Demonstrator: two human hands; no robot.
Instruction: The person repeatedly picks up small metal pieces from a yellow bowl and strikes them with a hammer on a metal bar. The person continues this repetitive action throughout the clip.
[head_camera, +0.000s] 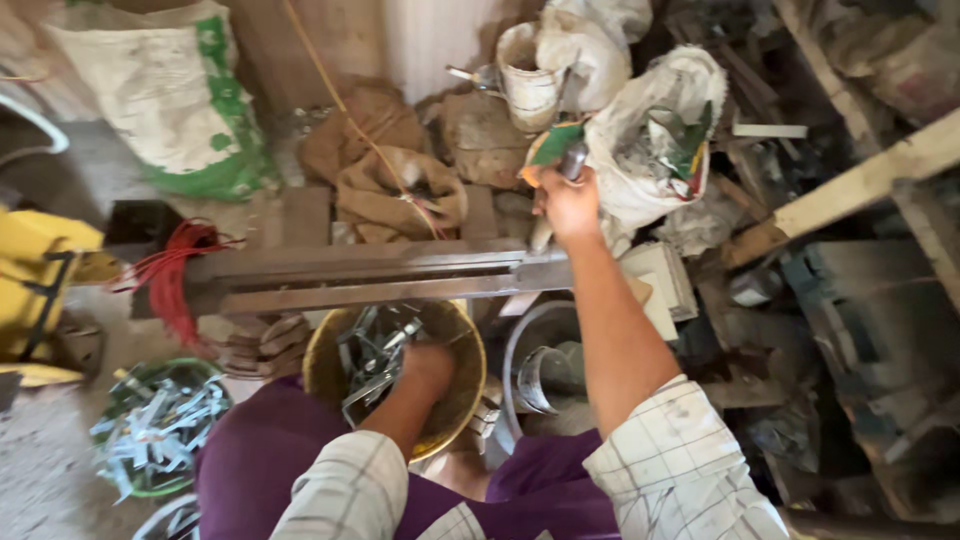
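The left hand (428, 362) digs into stiff, sharp, tangling metal clips (372, 352) in a yellow basin (462, 395), its grip hidden; the right hand (568, 203) grips a small metal piece (574, 160), likely light and rigid.

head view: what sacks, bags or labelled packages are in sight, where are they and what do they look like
Woven sack: top left, white with green print, upright.
White sack: top right by the right hand, open, full of scrap.
Burlap bag: centre, behind the metal bar, brown, crumpled.
No signs or screens.
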